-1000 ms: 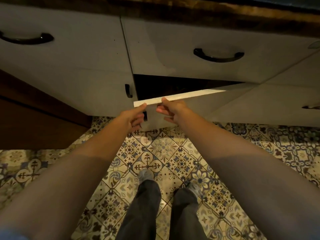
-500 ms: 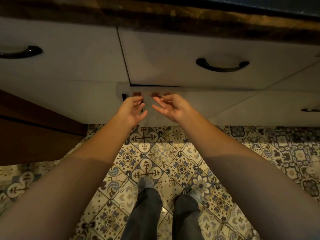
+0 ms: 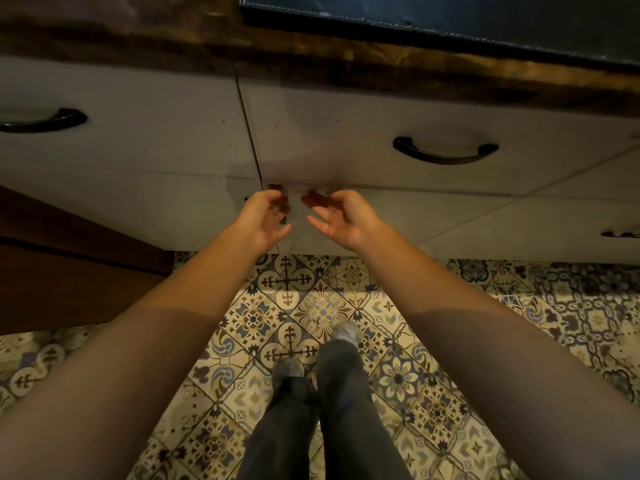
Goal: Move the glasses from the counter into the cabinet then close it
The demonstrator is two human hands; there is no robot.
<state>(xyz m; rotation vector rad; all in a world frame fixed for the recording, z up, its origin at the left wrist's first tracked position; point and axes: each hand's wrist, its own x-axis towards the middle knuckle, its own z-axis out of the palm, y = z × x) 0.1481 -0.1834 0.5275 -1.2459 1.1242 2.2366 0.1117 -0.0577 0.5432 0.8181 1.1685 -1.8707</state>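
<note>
Desk (image 3: 346, 60): one, dark wood edge across the top; no glasses visible on the strip in view.
Dark mat (image 3: 450, 15): one, lying on the desk above the right drawer.
Cabinet door (image 3: 398, 216): one, directly below the right drawer, apparently flush with its frame, no dark gap showing; glasses presumably behind it, out of sight.
Drawer fronts: two counted, left (image 3: 131, 133) and right (image 3: 346, 133), both just under the desk edge.
Drawer handles: two black bows, one left (image 3: 45, 121), one right (image 3: 445, 152); a third handle partly cut off at far right (image 3: 620, 233).
Left hand (image 3: 265, 216): fingers spread, gripping nothing, just in front of the door's top corner.
Right hand (image 3: 341, 214): likewise spread and empty, beside the left.
Risk: door possibly not latched, could swing back out with no hand holding it.
Risk: fingertips blurred near the door's top seam, pinching likely if pressed there.
</note>
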